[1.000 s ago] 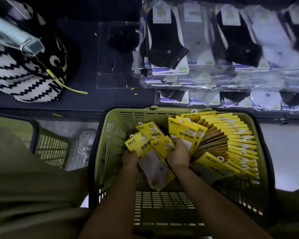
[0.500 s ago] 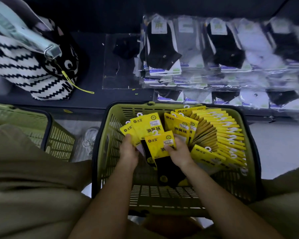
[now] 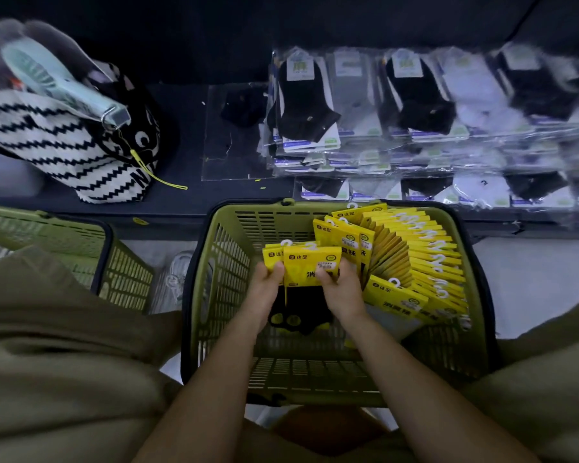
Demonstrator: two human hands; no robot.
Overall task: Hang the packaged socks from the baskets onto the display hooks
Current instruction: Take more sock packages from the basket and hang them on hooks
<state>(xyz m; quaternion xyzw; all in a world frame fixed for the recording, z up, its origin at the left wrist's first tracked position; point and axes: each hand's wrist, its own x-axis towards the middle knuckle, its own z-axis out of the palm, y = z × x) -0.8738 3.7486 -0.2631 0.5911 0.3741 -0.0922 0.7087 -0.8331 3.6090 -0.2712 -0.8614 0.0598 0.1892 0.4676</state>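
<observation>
Fingers (image 3: 276,270) of left hand (image 3: 264,290) and right hand (image 3: 345,290) pinch sock packs (image 3: 310,262) mid-frame, in the basket (image 3: 248,208). Other packs (image 3: 425,248) fan rightward.

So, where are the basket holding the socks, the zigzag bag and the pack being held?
Green basket (image 3: 258,225), head view, on its back wall.
Zigzag bag (image 3: 57,142), head view, on its striped side.
Held sock pack (image 3: 310,262), head view, on its yellow card.

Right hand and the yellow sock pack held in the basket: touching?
Touching. The head view shows the right hand pinching the yellow sock pack at its right edge.
</observation>
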